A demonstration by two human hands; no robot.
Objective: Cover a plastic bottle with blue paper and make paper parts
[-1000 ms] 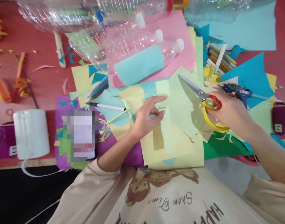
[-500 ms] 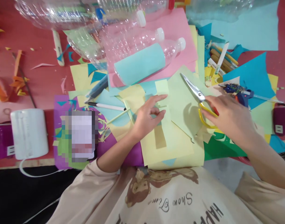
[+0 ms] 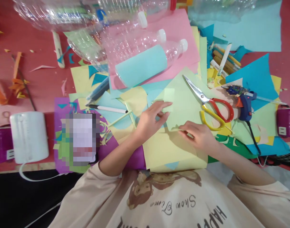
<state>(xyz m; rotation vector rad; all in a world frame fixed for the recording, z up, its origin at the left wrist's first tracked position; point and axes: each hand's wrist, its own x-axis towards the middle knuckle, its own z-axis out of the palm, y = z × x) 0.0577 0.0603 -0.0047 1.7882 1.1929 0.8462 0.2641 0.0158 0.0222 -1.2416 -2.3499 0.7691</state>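
Note:
My left hand point(image 3: 151, 122) is at the middle of the paper pile, thumb and forefinger curled around a small pale green paper strip point(image 3: 169, 97). To its right, my right hand point(image 3: 198, 134) pinches the near edge of a larger pale green sheet point(image 3: 182, 106); its fingertips partly hide that edge. Scissors point(image 3: 204, 100) with one red and one yellow handle lie untouched beyond my right hand, their blades over the green sheet. Pale yellow paper point(image 3: 173, 152) lies beneath both hands.
Clear plastic bottles point(image 3: 174, 52) lie at the back, one wrapped in light blue paper point(image 3: 142, 65). A blue glue gun point(image 3: 245, 106) sits on the right. Left are a black-and-white pen point(image 3: 109, 108), a blurred phone point(image 3: 82, 136) and a white box-shaped device point(image 3: 29, 137).
My right hand has let go of the scissors, leaving them on the paper, and moved left to the sheet's edge. My left hand has shifted slightly toward me with the strip.

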